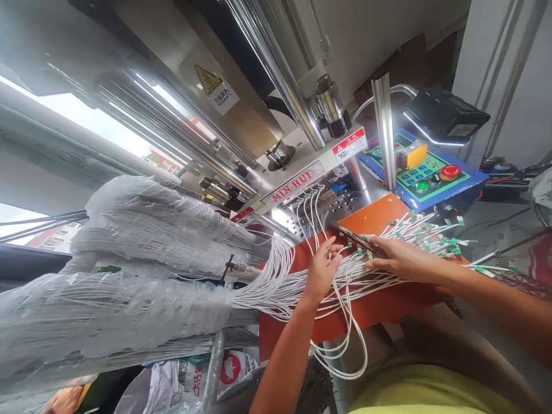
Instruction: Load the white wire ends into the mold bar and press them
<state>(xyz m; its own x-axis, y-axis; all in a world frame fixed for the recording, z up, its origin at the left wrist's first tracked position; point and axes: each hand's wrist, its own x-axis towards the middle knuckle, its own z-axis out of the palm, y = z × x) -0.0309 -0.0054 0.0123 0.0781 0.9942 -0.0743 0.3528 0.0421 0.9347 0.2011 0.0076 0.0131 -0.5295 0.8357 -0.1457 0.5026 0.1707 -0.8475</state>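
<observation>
My left hand (323, 267) is closed, its fingertips pinched around the end of a white cable beside a metal bar fixture. My right hand (390, 257) grips the right end of that metal bar fixture (356, 238), which holds small green-and-metal connectors along its edge. White cables (280, 287) run beneath both hands across the orange work surface (375, 307). Their green-tipped ends (431, 236) fan out at the right. Further back, several white cables lead into the press marked MIN-HUI (293, 187).
Plastic-wrapped cable bundles (129, 310) fill the left side. A blue control panel (431, 178) with a red button stands at the back right. Metal columns (276, 69) rise above the press. A metal rod clamp (228, 267) stands left of the orange surface. Another person's hand (64, 399) shows at bottom left.
</observation>
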